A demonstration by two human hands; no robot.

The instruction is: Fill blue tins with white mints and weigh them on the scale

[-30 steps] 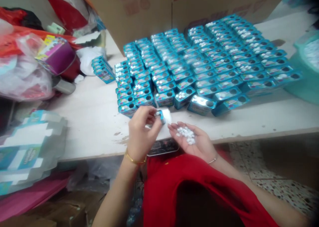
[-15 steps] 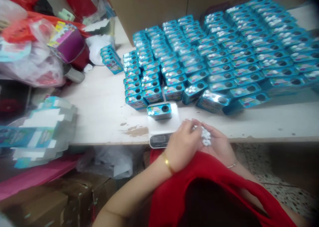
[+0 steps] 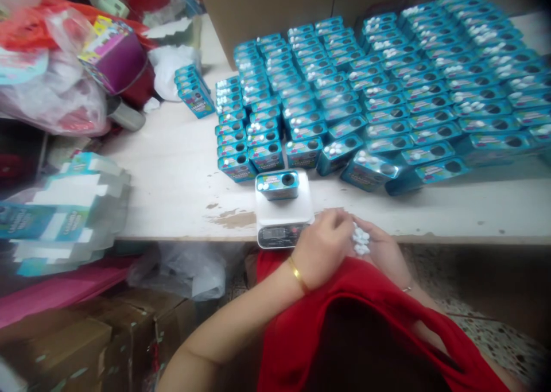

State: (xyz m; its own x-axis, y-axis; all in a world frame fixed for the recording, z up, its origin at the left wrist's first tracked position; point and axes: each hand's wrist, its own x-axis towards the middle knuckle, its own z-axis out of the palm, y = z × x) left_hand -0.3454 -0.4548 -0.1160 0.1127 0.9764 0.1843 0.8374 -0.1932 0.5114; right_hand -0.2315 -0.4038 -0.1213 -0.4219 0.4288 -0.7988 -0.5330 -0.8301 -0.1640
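My right hand (image 3: 387, 258) is cupped around a small pile of white tablets (image 3: 361, 240) just above the table's front edge. My left hand (image 3: 325, 240), with a gold bracelet at the wrist, has its fingers bent together over the near side of that pile; its fingertips are hidden. Beside the left hand lies a white digital scale (image 3: 284, 209), its dark display panel partly covered by the hand. A blue tin (image 3: 278, 186) stands on the scale, with a dark round opening on top and a couple of white tablets at its left end.
Rows of similar blue tins (image 3: 303, 154) fill the back and right of the table, many with white tablets on top. A small group of tins (image 3: 196, 99) stands apart at left. Flattened blue-and-white cartons (image 3: 81, 202) and plastic bags (image 3: 64, 102) lie at the left.
The camera view has shifted slightly. My left hand has drawn down a little, showing more of the scale's panel, and the tablets in my right palm are more exposed.
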